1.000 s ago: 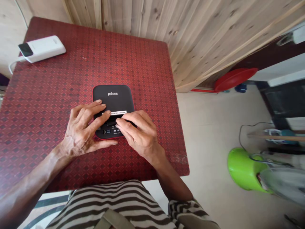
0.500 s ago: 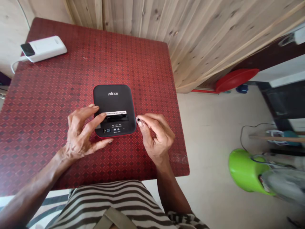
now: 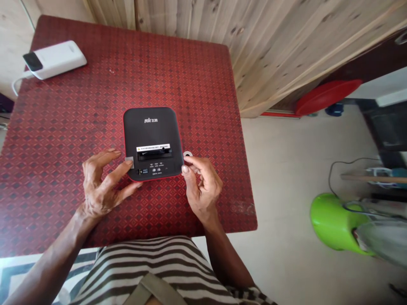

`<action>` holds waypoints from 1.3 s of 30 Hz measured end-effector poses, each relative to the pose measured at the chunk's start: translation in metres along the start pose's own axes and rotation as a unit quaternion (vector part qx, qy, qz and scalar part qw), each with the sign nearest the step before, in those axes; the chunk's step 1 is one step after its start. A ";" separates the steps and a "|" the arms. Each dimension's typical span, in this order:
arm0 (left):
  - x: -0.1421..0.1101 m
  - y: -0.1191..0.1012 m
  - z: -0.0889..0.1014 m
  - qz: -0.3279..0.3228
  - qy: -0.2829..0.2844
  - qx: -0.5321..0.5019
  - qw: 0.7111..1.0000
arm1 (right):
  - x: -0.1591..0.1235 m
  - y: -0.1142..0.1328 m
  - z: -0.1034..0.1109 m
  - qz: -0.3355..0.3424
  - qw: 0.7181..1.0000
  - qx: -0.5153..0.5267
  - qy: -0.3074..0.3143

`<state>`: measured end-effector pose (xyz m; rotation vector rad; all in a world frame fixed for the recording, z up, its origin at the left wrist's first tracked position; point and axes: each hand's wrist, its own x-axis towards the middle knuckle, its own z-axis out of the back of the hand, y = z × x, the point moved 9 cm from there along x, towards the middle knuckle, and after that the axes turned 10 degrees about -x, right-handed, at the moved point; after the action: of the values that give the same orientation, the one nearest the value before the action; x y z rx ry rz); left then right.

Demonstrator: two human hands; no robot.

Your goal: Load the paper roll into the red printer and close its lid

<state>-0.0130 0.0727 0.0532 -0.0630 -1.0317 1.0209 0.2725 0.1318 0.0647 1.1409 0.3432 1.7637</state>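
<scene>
Have 1 black device w/ red rim, flat on tabletop, btwn L hand & R hand; long axis runs away from body, near-far, w/ slot crossing side to side in near half; reach device to the R of L fingers, slightly ahead, & to the L of R fingertips; find L nearest, already in contact at near-L corner; see L grip spread, index tip on gray patch, thumb at near edge, other fingers off to the L side, nothing pinched; see R grip half closed at R edge of device, thumb & index tips close w/ small gap; can't tell if R tips touch rim; spot ring, pale w/ dark center, just beyond R index tip, next to R edge; can't tell if held or loose; see white label strip along far side of slot; place white power bank at far-L corner, w/ dark display end & white cable, well apart from both hands; count 2 hands, 1 device, 1 slot, 1 label strip, 1 gray patch, 1 ring, 1 power bank, 1 cable; off tabletop, to the R, add 1 green tub & 1 red basin.
</scene>
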 end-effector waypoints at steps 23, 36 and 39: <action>0.013 -0.006 -0.009 -0.038 0.022 -0.012 0.999 | 0.079 0.026 -0.015 0.171 0.981 -0.079 0.049; 0.001 0.001 -0.010 0.004 0.031 -0.042 0.999 | 0.116 0.069 -0.131 0.186 0.776 -0.339 0.498; 0.001 0.003 -0.010 0.004 0.032 -0.040 0.999 | 0.115 0.065 -0.130 0.188 0.791 -0.325 0.484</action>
<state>-0.0076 0.0786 0.0474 -0.1640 -1.0147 0.9789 0.1193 0.2289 0.1027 -0.2908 0.0604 2.4484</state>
